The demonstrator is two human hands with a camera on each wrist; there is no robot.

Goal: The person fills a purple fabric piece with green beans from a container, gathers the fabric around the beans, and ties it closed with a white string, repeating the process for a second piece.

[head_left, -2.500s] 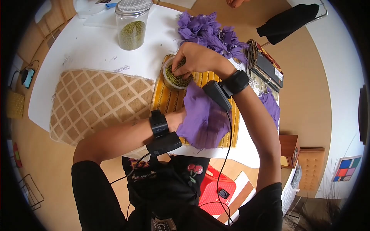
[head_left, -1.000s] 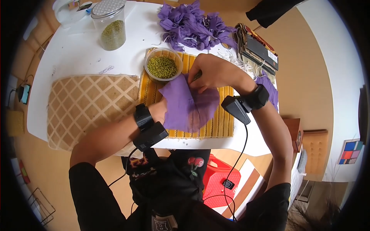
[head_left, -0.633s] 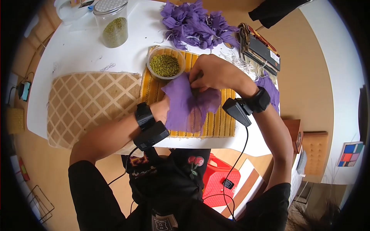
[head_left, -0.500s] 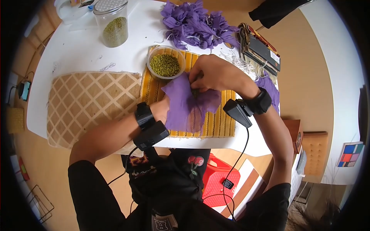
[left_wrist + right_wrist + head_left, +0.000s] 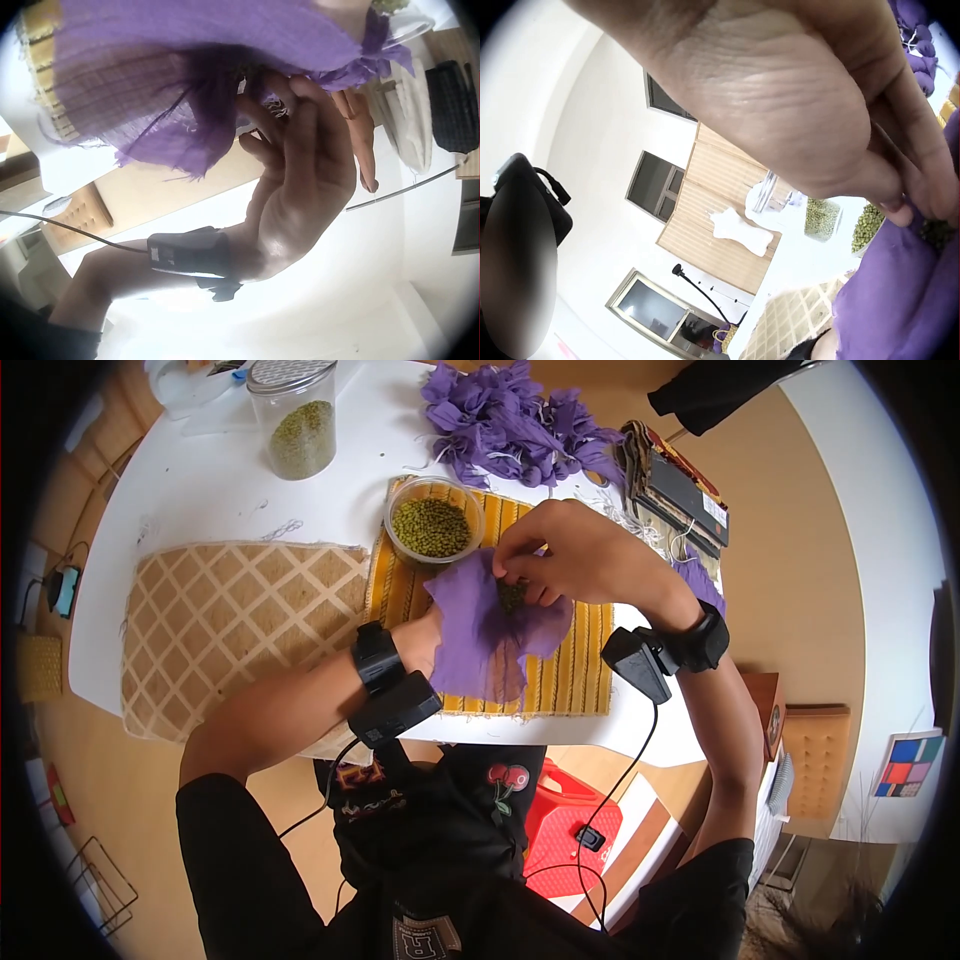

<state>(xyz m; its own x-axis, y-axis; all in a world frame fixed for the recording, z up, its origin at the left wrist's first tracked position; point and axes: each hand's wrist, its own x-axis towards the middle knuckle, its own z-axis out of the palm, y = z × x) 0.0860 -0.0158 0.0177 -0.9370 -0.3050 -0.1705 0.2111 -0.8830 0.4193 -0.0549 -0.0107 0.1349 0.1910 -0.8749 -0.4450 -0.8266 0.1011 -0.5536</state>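
Note:
A thin purple cloth (image 5: 478, 635) drapes over my left hand (image 5: 422, 640), hiding its fingers. A small heap of green beans (image 5: 512, 596) lies in a hollow of this cloth. Just above the heap is my right hand (image 5: 590, 555), its fingers loosely bent and partly spread, with fingertips right at the cloth and beans. The left wrist view shows the right hand (image 5: 304, 157) from below, close beside the hanging cloth. In the right wrist view, its thumb and a finger stand slightly apart over the cloth (image 5: 889, 285). A clear tub (image 5: 433, 525) of green beans stands beyond.
The tub sits on a yellow striped mat (image 5: 575, 670). Left of it lies a tan diamond-patterned mat (image 5: 240, 620). A lidded jar (image 5: 300, 445) of beans, a purple cloth pile (image 5: 515, 425) and stacked books or fabric samples (image 5: 680, 490) stand farther back on the white table (image 5: 190, 485).
My right hand went from inside the bean tub to the purple cloth. Over the last half second it shifted slightly right and its fingers parted, showing the beans. The left hand stayed under the cloth.

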